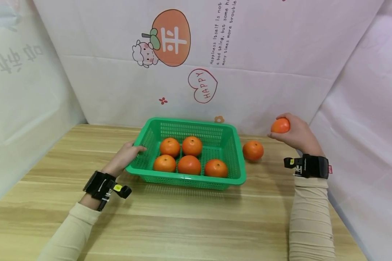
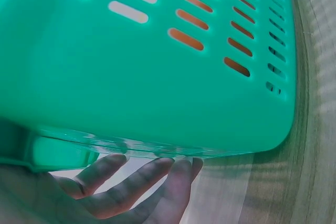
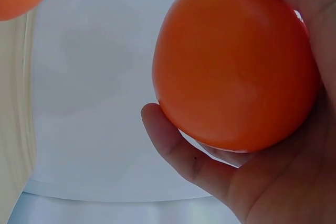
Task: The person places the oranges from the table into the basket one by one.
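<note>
A green plastic basket (image 1: 192, 181) stands on the table with several round orange fruits (image 1: 189, 165) inside. My left hand (image 1: 125, 157) grips its left end, thumb over the rim and fingers against the outer wall. In the left wrist view those fingers (image 2: 136, 182) lie along the slotted side (image 2: 131, 87) under the rim. At the far right my right hand (image 1: 297, 132) holds a smooth orange fruit (image 3: 236, 66) above the table, fingers and thumb curled round it. Another orange fruit (image 1: 253, 150) sits on the table just right of the basket.
The wooden table (image 1: 196, 224) runs toward me in front of the basket. A white printed cloth (image 1: 264, 43) rises behind it, and plain white cloth (image 1: 369, 119) hangs along the right side. Each wrist wears a black camera strap (image 1: 310, 166).
</note>
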